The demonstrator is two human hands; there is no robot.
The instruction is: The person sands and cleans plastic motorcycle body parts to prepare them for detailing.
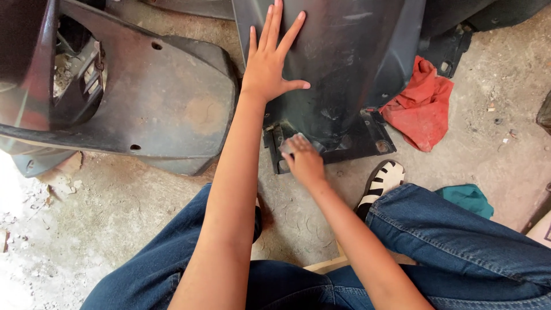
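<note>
A dark grey plastic body panel [350, 51] stands on the concrete floor in front of me. My left hand [268, 63] lies flat on its upper left part, fingers spread and thumb pointing right. Lower down, my right hand [304, 162] is closed on a small grey piece [293, 143], maybe sandpaper or a pad, pressed against the panel's bottom edge near its black bracket [367, 140]. What lies under the right hand's fingers is hidden.
A larger black panel [149, 97] with holes lies at the left. A red rag [422, 106] sits right of the standing panel and a teal cloth [468, 198] beside my knee. My jeans-clad legs and a black-and-white sandal [381, 181] fill the foreground.
</note>
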